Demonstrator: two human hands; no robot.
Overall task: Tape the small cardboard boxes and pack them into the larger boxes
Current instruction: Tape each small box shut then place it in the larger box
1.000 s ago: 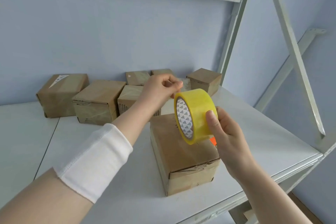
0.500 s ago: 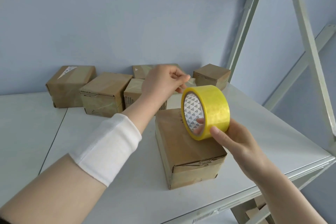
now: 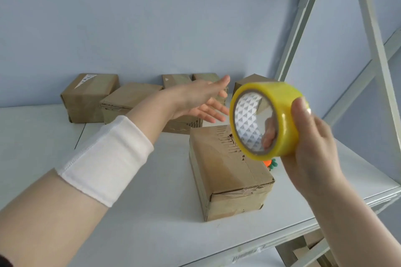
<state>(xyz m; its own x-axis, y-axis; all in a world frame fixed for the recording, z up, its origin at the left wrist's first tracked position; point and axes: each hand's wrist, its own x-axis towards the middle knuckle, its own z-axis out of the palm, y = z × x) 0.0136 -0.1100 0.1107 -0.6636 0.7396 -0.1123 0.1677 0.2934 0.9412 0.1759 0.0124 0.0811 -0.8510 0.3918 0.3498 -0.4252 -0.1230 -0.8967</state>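
Tape roll [image 3: 286,112] tinted yellow, core [image 3: 246,119] printed with grey triangles on white, nearest box [image 3: 225,171] seen plain brown, small object [image 3: 271,162] right of it coloured orange and green.

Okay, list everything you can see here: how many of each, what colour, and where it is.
near cardboard box: one, brown, front of the shelf
back cardboard boxes: six, brown, clustered by the wall, some partly hidden
tape roll: one, yellow, held up over the near cardboard box
small object: one, orange and green, behind the near cardboard box, mostly hidden
shelf: one, white, under the boxes
shelf frame: pale metal, top and right
wristband: one, white, left forearm
left hand: open, empty, over the back cardboard boxes
right hand: grips the tape roll
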